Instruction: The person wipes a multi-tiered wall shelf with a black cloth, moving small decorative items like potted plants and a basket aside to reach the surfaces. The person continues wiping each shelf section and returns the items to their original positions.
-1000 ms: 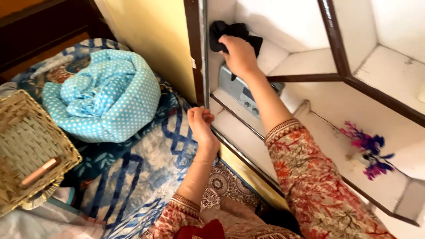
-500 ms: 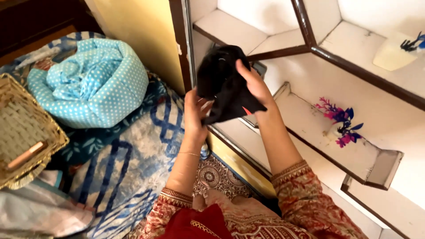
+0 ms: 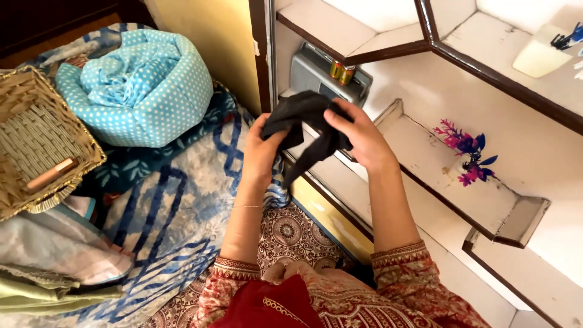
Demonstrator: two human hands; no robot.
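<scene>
Both my hands hold a black cloth (image 3: 303, 121) in front of a white wall shelf unit with dark brown edges (image 3: 425, 45). My left hand (image 3: 262, 152) grips the cloth's left side. My right hand (image 3: 359, 136) pinches its right side, and a corner of the cloth hangs down between them. Just behind the cloth a small grey radio (image 3: 316, 73) with two small cans on top sits in a shelf compartment.
A blue polka-dot fabric bundle (image 3: 136, 85) lies on a blue patterned bedspread (image 3: 176, 212). A wicker basket (image 3: 39, 146) stands at the left, with folded cloths (image 3: 54, 261) below it. A purple and pink artificial flower (image 3: 464, 155) lies on a shelf; a cream cup with pens (image 3: 540, 54) stands upper right.
My right hand took the black cloth off the upper shelf and brought it down. My left hand came up and took hold of it; now both hands bunch it lower.
</scene>
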